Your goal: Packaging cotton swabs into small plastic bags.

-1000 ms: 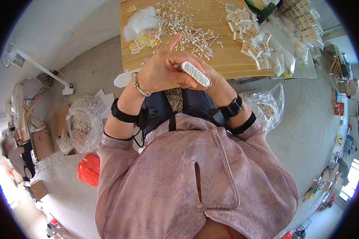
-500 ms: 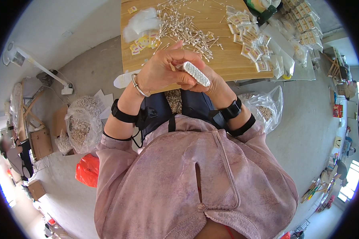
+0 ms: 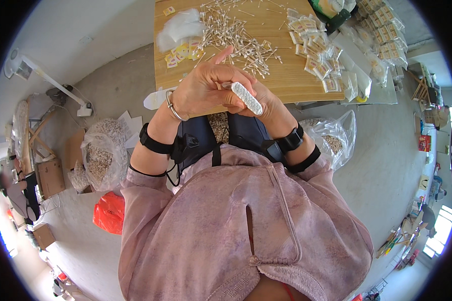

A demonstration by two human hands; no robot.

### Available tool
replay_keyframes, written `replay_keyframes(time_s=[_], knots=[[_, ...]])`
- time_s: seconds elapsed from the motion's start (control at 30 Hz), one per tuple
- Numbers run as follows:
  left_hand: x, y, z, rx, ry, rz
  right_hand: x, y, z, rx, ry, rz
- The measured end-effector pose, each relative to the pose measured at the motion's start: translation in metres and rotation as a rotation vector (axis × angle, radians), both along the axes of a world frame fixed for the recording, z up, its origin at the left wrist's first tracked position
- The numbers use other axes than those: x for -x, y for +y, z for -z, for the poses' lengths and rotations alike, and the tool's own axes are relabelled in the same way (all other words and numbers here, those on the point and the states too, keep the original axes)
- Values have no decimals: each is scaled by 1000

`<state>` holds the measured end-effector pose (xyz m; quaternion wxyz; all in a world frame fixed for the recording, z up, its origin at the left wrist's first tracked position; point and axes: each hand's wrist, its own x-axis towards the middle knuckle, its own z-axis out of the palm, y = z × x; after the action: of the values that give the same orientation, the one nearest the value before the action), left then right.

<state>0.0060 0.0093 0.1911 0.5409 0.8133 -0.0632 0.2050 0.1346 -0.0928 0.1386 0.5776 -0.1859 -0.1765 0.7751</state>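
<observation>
Just over the table's near edge, both my hands are closed round a flat, tightly packed bundle of cotton swabs (image 3: pixel 246 98). Its white tips face me in an oblong block. My left hand (image 3: pixel 202 90) grips it from the left with thumb and fingers, its index finger stretched up and away. From the right, my right hand (image 3: pixel 269 105) holds the same bundle, most of its fingers hidden behind it. Whether a clear bag wraps the swabs is hard to make out. Beyond my hands lies a loose heap of cotton swabs (image 3: pixel 236 35) on the wooden table (image 3: pixel 291 83).
Left of the heap are clear plastic bags (image 3: pixel 182 29) and yellow printed cards (image 3: pixel 180 54). Filled packets (image 3: pixel 316 50) pile up at the table's right, more stacked packets (image 3: pixel 384 30) beyond. Large bags of swabs (image 3: pixel 105 155) stand on the floor, near a red bag (image 3: pixel 109 213).
The bundle has tilted slightly more upright and shifted a little down in my hands, its tips turned more toward me. Both hands keep their hold.
</observation>
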Motion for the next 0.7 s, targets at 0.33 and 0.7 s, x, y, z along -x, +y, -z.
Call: replay_keyframes(time_s=[0.33,0.7], knots=[[-8,0,16,142,-94,-107,-4,10,-4,236,134,173],[-37,-55,33,143,-294,-782,11,26,-12,43,-350,820]])
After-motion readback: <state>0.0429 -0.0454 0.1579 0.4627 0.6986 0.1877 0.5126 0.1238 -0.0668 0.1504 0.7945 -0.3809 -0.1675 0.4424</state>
